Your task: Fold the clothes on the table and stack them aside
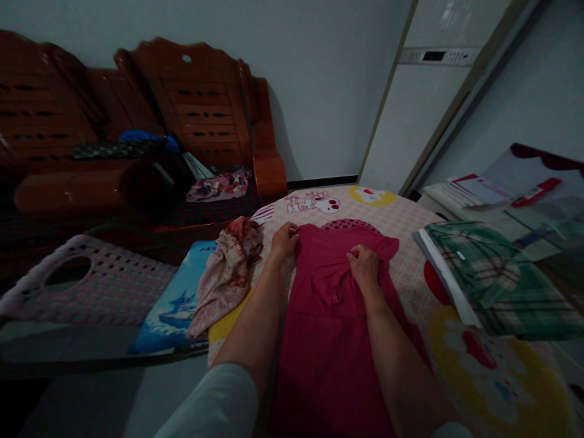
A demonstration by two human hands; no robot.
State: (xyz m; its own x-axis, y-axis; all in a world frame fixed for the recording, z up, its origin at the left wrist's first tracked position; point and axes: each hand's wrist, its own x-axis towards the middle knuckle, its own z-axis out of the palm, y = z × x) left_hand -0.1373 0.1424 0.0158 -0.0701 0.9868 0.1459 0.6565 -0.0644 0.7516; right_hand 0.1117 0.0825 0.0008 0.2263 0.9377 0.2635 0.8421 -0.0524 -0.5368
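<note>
A magenta dress (328,353) lies lengthwise on the round table's patterned cloth (406,213), its top at the far end and a seam running across its middle. Creases gather around the centre of its upper part. My left hand (285,240) has its fingers closed on the dress's far left corner. Over the right side of the upper part, my right hand (365,266) pinches the fabric between thumb and fingers. Behind the top edge shows a dotted magenta piece (351,225), partly covered by the dress.
A crumpled floral cloth (232,267) lies at the table's left edge, beside a blue printed packet (187,298). Folded green plaid fabric (493,267) lies on the right. A pink woven chair (114,286) stands left; wooden seats (196,97) and a tall white appliance (429,109) stand behind.
</note>
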